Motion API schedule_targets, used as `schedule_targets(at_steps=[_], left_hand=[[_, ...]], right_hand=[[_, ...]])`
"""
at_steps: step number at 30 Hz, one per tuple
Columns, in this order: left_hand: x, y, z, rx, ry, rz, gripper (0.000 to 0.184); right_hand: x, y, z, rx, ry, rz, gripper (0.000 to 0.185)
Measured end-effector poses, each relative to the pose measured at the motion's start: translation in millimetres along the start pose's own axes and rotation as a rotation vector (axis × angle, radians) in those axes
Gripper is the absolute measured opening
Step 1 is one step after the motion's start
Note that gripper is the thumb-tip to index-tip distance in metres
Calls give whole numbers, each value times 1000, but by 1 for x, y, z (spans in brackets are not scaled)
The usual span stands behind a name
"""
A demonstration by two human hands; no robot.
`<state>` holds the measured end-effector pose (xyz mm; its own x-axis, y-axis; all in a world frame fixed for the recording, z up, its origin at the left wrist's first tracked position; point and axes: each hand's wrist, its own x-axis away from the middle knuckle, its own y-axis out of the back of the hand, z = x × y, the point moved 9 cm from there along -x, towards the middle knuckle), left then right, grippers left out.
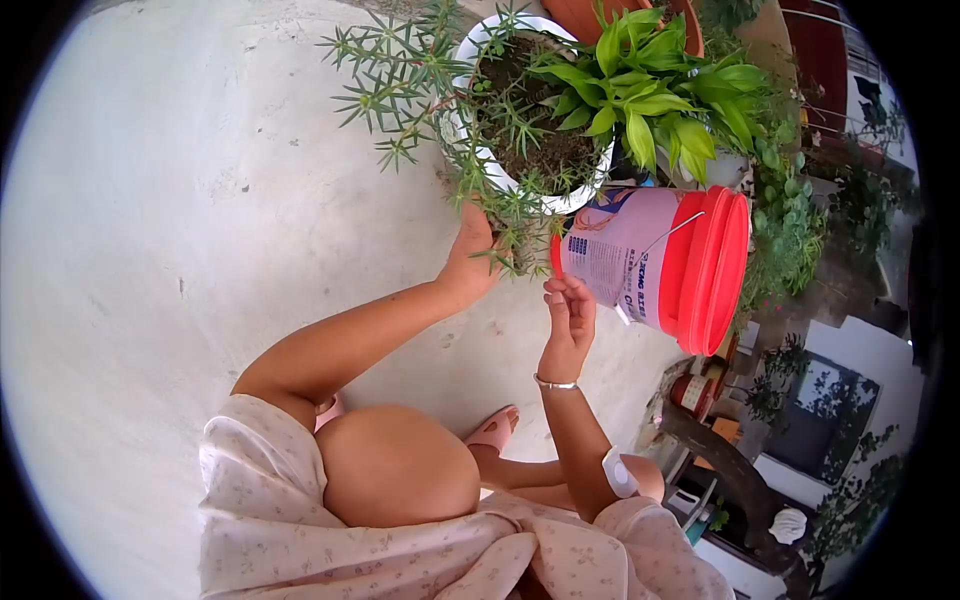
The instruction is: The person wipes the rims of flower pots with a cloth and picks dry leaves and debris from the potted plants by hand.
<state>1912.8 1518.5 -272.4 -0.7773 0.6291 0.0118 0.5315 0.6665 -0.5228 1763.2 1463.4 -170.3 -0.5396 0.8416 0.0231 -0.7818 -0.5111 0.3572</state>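
Note:
My left hand (472,265) reaches to the near rim of a white pot (492,165). Its fingers are curled in at the drooping stems of a spiky, narrow-leaved plant (512,215), and foliage partly covers them. Close by, my right hand (568,325) is raised with thumb and fingertips pinched together; anything between them is too small to make out. A silver bracelet circles that wrist. Just beyond the right fingers is a pink and red plastic bucket (640,255) with printed lettering and a wire handle; whether they touch it I cannot tell.
A broad-leaved green plant (640,85) grows beside the white pot, with a terracotta pot (575,15) behind. More greenery (785,210) lines the right. Pale concrete floor (200,200) spreads left. A thick trunk (730,470) stands at lower right.

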Motion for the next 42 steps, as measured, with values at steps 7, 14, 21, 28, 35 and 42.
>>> schedule_targets(at_steps=[7,14,21,28,35,42], left_hand=[[40,-39,-5,-707,80,573,54],[46,-61,-44,-1090,45,890,62],[9,-71,-93,-1012,198,702,64],[-1,-64,-93,-997,234,620,69],[3,-77,-83,-991,322,675,72],[8,-89,-83,-1183,423,636,73]], right_hand=[[-10,-52,-98,-936,-609,190,41],[-16,-44,-119,-1110,-459,14,36],[-108,24,-88,-944,-140,-284,40],[-82,-32,-68,-645,-133,-455,42],[-48,-131,-75,-1091,-401,-373,41],[-94,-90,-117,-887,-529,-627,46]])
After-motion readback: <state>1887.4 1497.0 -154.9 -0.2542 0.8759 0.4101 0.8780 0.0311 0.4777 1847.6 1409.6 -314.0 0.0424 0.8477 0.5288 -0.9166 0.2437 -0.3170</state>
